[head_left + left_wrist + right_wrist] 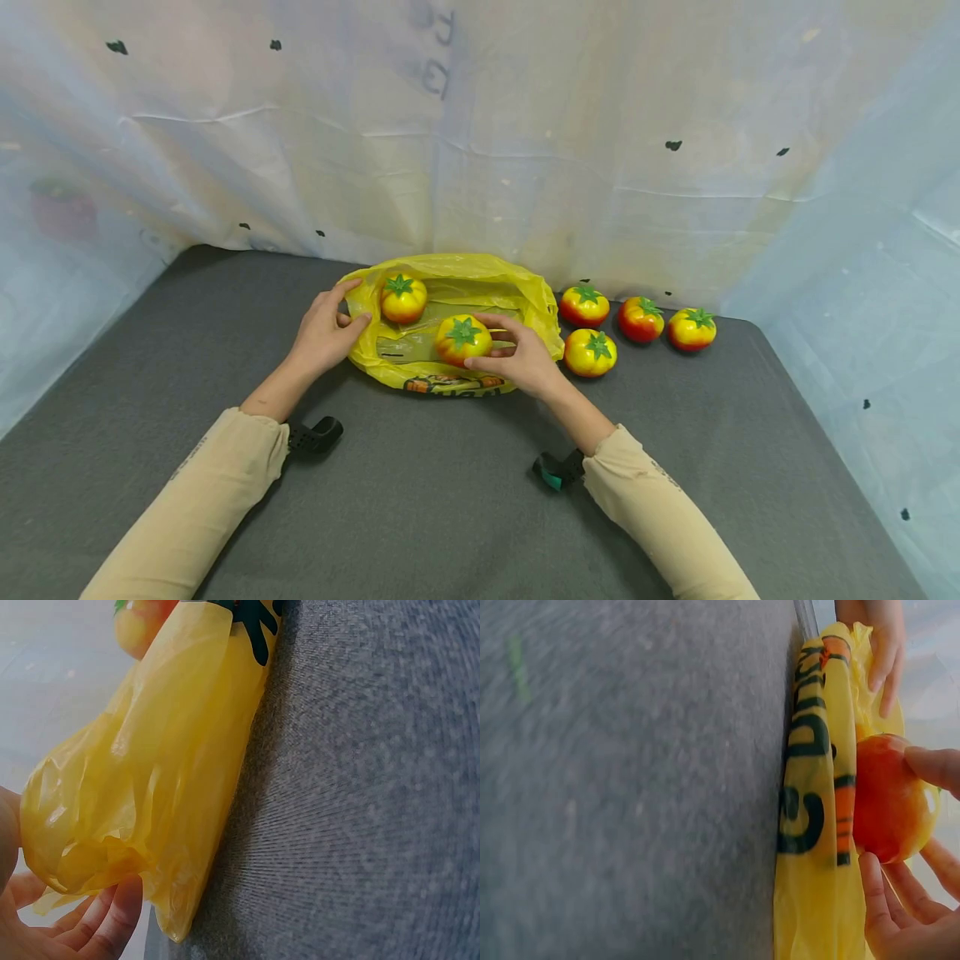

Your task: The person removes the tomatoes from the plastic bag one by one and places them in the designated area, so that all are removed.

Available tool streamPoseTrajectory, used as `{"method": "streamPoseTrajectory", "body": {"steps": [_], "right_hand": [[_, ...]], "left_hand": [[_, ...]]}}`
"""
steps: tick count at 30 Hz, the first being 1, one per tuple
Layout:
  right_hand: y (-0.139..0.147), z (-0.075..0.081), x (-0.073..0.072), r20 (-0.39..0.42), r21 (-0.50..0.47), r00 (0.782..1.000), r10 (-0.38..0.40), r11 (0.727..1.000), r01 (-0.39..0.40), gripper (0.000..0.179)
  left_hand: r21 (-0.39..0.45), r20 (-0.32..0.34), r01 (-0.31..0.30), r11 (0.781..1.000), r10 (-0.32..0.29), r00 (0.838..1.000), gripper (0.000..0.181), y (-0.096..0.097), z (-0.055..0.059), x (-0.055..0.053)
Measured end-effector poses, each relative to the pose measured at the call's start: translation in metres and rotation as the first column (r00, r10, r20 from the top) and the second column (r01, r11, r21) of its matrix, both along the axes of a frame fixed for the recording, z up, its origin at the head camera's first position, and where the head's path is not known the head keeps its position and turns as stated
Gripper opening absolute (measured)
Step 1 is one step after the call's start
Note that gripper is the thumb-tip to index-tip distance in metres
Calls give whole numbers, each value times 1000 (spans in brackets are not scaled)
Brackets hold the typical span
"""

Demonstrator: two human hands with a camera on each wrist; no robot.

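Note:
A yellow plastic bag (536, 287) lies with its mouth wide on the grey table, dark and orange print on its near side. At its left rim my left hand (322, 327) holds the edge, fingers and thumb around the plastic; the left wrist view shows the fingers against the bag's crumpled end (90, 825). My right hand (525, 358) grips a yellow-red tomato (462, 340) with a green leafy top, over the near part of the bag's mouth. The right wrist view shows thumb and fingers around this tomato (892, 802). Another tomato (403, 300) sits inside the bag at the left.
Right of the bag, several more tomatoes rest on the grey table (435, 500): one close by the bag (590, 353), one behind it (584, 307), others farther right (692, 330). Pale plastic sheeting (525, 125) hangs behind and at both sides.

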State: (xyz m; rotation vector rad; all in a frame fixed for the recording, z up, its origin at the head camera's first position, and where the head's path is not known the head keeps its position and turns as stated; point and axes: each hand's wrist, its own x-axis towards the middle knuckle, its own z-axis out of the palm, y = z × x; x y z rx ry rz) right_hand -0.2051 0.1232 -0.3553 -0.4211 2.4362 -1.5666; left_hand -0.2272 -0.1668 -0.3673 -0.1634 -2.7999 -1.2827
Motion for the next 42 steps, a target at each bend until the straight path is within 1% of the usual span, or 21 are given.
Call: {"method": "streamPoseTrajectory", "body": {"steps": [4, 13, 20, 25, 28, 32, 34, 36, 42], "right_hand": [[8, 1, -1, -15, -4, 1000, -2, 1000, 2, 64], [27, 2, -1, -34, 29, 997, -71, 997, 72, 64], [37, 4, 0, -39, 34, 996, -82, 996, 83, 66], [45, 11, 4, -62, 47, 993, -103, 993, 106, 66], [50, 16, 5, -77, 34, 991, -112, 993, 115, 65], [58, 23, 5, -122, 50, 985, -125, 990, 131, 65], [63, 26, 4, -151, 70, 978, -141, 986, 153, 65], [67, 28, 5, -162, 81, 975, -153, 982, 168, 66], [78, 35, 5, -142, 76, 972, -188, 977, 200, 66]], "left_hand": [[1, 1, 2, 1000, -2, 1000, 58, 0, -1, -1], [8, 9, 9, 1000, -10, 1000, 59, 1, -1, -1], [-6, 14, 6, 1000, -6, 1000, 58, 0, -1, 0], [-2, 9, 10, 1000, -10, 1000, 58, -1, -1, 0], [-2, 2, 8, 1000, -8, 1000, 58, -2, 0, 0], [-8, -7, 3, 1000, -3, 1000, 58, -3, 0, 1], [-10, -10, 4, 1000, -4, 1000, 58, -2, 1, 1], [-8, -10, 9, 1000, -9, 1000, 58, -2, 1, 1], [-5, -13, 13, 1000, -13, 1000, 58, -1, 0, 1]]}}
